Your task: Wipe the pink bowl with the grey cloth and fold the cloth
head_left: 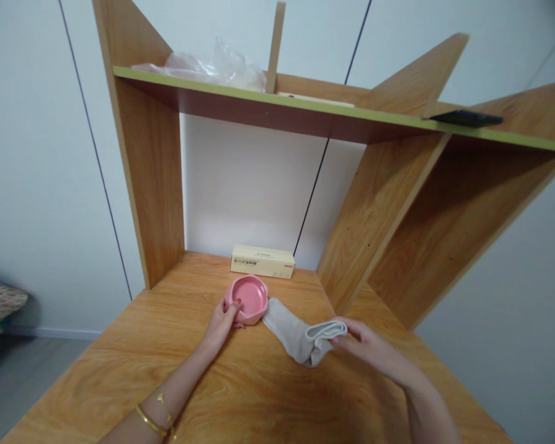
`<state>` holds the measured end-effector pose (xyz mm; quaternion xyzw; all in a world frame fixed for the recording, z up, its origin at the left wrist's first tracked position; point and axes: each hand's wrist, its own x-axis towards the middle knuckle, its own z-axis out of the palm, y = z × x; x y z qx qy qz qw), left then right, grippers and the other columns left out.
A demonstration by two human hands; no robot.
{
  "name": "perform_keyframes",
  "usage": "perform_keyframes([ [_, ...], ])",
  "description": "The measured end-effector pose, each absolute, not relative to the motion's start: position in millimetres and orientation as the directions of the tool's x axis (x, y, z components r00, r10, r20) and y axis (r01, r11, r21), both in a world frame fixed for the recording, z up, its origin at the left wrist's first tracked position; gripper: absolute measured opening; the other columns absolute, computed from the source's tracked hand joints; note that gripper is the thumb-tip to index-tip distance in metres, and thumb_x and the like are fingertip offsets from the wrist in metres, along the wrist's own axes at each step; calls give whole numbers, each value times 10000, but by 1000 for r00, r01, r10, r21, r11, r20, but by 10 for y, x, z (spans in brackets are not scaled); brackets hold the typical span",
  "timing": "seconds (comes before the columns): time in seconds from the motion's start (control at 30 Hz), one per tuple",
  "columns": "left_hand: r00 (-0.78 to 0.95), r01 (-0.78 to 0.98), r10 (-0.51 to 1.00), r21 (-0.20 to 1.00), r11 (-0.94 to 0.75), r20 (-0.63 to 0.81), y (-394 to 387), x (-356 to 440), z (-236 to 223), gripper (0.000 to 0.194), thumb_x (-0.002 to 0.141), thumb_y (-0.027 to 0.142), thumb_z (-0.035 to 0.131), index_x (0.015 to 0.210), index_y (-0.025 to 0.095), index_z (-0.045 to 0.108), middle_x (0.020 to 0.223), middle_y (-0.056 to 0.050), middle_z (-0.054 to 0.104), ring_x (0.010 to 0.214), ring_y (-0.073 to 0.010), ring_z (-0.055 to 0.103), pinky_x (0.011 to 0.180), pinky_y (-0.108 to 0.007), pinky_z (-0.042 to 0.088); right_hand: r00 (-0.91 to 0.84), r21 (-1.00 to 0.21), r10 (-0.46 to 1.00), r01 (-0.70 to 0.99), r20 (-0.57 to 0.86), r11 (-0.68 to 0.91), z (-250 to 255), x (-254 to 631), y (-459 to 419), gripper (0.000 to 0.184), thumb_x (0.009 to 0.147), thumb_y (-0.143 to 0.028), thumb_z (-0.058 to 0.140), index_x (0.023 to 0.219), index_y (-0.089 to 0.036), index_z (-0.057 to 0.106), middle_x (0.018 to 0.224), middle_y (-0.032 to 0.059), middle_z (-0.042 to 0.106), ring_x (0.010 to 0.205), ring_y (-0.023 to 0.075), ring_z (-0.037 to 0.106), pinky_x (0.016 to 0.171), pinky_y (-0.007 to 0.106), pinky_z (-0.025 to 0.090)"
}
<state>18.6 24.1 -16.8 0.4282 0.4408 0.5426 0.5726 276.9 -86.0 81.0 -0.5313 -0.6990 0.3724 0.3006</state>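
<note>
My left hand (pixel 226 313) grips the near left rim of a pink bowl (pixel 252 297), thumb over the inside. The bowl is shallow, with an angular outer edge, and looks tilted toward me; nothing shows in it. To its right, a light grey sock (pixel 289 330) stretches across the wooden desk, its toe end close beside the bowl. My right hand (pixel 351 338) pinches the folded cuff of the sock between thumb and fingers. Part of the fingers is hidden behind the cuff.
A cream cling-film box (pixel 262 262) stands behind the bowl against the wall. Wooden uprights (pixel 155 185) flank the desk (pixel 203 394). The shelf (pixel 268 105) above carries a clear plastic bag (pixel 217 68) and a dark flat object (pixel 467 118).
</note>
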Motion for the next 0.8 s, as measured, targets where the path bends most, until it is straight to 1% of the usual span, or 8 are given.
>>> perform_keyframes([
  [0.1,24,-250,999,967,45,-40,238,179,-173,173,735,258,609,799,114,535,604,-1,590,413,-92,550,409,-189,491,-366,-856,927,502,-79,125,811,2813,-891,305,765,-434,544,880,-168,642,877,51,650,858,202,573,783,314,425],
  [0.2,20,-262,999,964,43,-39,225,176,-172,174,728,266,603,780,118,529,602,0,589,406,-90,545,401,-185,482,-386,-862,920,485,-64,143,743,2763,-731,338,787,-444,505,929,-161,626,936,60,643,874,200,571,778,311,426],
  [0.33,6,-291,999,956,38,-37,191,176,-150,195,713,292,598,774,121,528,570,9,576,396,-93,538,385,-183,467,-259,-768,964,605,59,210,542,2532,-287,412,808,-496,412,914,-144,600,930,63,640,848,197,566,719,288,433],
  [0.4,-7,-309,999,951,35,-39,178,172,-134,202,709,309,590,770,126,530,554,17,568,381,-87,525,371,-176,453,-217,-733,973,650,75,201,424,2397,-69,420,815,-499,381,890,-146,597,921,63,637,835,197,562,701,282,424],
  [0.53,-39,-338,998,941,30,-46,177,162,-112,208,717,336,561,765,136,529,544,20,568,354,-73,500,348,-161,427,-112,-648,991,750,68,129,245,2265,174,356,766,-491,476,843,-163,592,871,69,632,827,219,554,723,309,386],
  [0.67,-60,-357,997,934,32,-57,190,163,-108,229,703,358,563,748,137,527,516,14,564,359,-88,510,344,-166,417,50,-573,997,820,60,-7,173,2396,185,391,750,-469,507,960,-142,552,932,120,602,870,238,528,722,323,357],
  [0.73,-68,-362,996,932,29,-57,191,168,-101,252,683,372,579,750,135,527,496,18,553,359,-94,509,341,-168,407,80,-561,997,826,19,-56,153,2490,149,340,755,-418,509,931,-131,558,868,110,608,793,211,538,655,293,363],
  [0.8,-77,-365,996,931,20,-52,189,170,-86,279,662,388,594,754,135,522,494,22,548,356,-92,502,341,-167,396,49,-569,998,820,-37,-61,130,2537,105,230,741,-335,531,844,-135,580,749,63,611,675,166,530,577,251,352],
])
